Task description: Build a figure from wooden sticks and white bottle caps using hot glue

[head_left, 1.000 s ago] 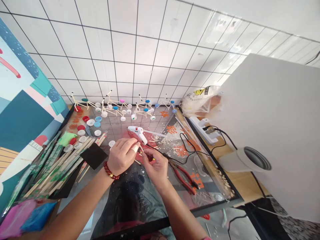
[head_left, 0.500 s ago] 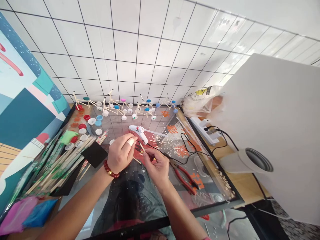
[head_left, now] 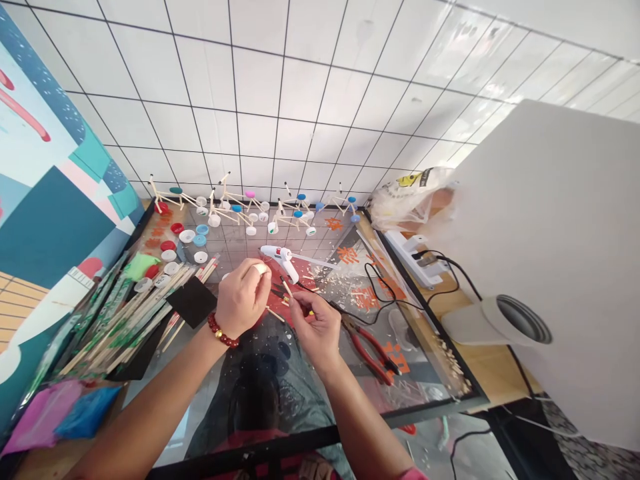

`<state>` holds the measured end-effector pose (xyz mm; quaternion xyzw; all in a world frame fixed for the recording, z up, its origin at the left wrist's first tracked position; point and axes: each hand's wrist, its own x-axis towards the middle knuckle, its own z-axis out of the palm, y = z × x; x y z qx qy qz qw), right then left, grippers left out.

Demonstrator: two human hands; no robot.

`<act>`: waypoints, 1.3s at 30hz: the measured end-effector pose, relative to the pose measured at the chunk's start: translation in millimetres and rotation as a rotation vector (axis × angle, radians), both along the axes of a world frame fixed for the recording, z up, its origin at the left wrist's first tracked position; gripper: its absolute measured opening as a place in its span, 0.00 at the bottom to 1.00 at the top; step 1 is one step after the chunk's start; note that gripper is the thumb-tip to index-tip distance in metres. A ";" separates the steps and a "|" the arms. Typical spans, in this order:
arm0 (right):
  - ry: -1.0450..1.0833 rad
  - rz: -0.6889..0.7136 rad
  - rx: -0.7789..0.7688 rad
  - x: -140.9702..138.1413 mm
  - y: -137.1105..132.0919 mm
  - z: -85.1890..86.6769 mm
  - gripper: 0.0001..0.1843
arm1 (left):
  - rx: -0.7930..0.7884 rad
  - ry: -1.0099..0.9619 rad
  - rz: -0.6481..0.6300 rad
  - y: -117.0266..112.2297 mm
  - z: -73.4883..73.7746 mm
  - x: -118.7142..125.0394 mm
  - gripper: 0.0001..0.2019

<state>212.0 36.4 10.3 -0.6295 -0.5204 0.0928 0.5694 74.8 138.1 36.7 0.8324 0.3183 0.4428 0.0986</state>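
My left hand is curled, with a white bandage on one finger, and its fingertips are turned toward my right hand. What it holds is hidden behind the fingers. My right hand pinches a thin wooden stick between thumb and forefinger. A white hot-glue gun lies just beyond both hands on a red sheet. A loose stick lies below my left fingers. Small stick models with bottle caps stand farther back.
Red-handled pliers lie to the right on the glass tabletop. Bundled wooden sticks, a black square and loose bottle caps are at left. A power strip, a plastic bag and a white panel are at right.
The whole view has drifted slightly up and to the right. My left hand has tilted, raising the bandaged finger, and both hands remain close together around the stick.
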 end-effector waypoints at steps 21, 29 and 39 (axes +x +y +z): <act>0.080 -0.003 -0.022 0.5 1.7 -4.3 0.06 | -1.182 -0.721 -0.196 -13.8 1.8 21.2 0.17; 0.054 0.051 -0.044 -0.7 -0.8 1.2 0.06 | -1.130 -0.689 -0.193 -13.1 -0.4 19.9 0.12; 0.149 0.041 -0.047 -0.8 2.3 -2.1 0.07 | -1.126 -0.689 -0.196 -13.1 -8.0 18.6 0.13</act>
